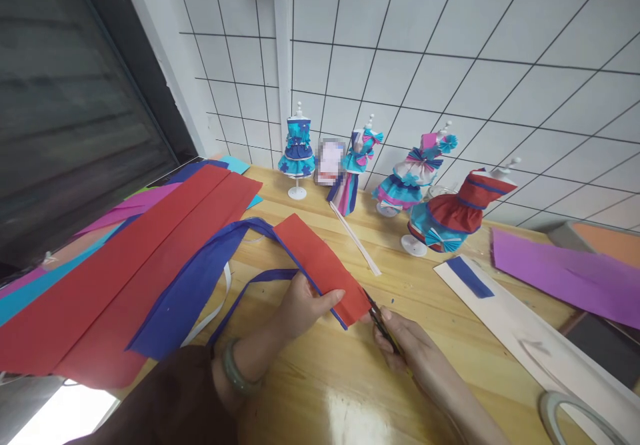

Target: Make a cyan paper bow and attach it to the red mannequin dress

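Observation:
My left hand point(306, 306) pinches a red fabric strip point(323, 258) between thumb and fingers, low on its near side. A blue edging point(345, 323) runs along the strip's left side. My right hand point(405, 338) is wrapped around a pair of scissors point(383, 328), whose dark blades meet the strip's near right end. The blade tips are partly hidden by the fabric. A blue fabric band point(210, 248) trails from the strip's far corner toward the left, and a narrower blue ribbon point(250, 278) lies behind my left wrist.
Large red sheets point(165, 231) cover the left side. Several mini dress forms point(297, 148) in colourful outfits stand along the tiled wall. A thin pale strip point(355, 238) lies mid-table. A white sheet point(530, 338), purple fabric point(560, 275) and a tape roll point(550, 411) lie at right.

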Demonstrator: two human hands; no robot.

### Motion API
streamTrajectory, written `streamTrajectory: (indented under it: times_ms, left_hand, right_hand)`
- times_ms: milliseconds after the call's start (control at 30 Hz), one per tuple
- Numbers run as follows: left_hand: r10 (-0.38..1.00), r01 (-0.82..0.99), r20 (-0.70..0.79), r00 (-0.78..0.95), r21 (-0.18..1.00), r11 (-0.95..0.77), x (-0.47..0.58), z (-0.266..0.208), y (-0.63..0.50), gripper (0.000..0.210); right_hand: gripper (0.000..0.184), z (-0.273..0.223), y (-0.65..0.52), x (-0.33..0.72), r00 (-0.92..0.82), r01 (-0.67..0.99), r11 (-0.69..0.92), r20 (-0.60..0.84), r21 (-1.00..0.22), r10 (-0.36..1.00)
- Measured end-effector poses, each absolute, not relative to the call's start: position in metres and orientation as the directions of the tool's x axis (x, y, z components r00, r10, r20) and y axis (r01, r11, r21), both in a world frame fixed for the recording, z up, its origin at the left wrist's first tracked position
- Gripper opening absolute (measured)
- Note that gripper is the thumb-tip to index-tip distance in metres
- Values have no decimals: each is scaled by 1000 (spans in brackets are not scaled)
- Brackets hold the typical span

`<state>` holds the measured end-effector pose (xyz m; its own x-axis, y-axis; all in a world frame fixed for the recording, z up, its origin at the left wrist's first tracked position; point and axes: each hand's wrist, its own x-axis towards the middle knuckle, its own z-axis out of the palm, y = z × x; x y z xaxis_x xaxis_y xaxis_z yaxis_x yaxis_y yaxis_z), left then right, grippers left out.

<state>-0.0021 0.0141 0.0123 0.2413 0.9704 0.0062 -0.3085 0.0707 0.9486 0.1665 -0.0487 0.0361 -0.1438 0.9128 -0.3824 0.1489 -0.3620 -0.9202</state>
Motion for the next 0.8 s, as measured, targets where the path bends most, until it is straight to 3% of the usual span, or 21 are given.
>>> streamTrajectory:
  times_ms: [800]
  left_hand:
    - [969, -256, 18, 246, 965, 48, -3, 11, 15, 29]
  right_hand:
    - [41, 25, -48, 170, -120, 132, -376, -392, -917, 912]
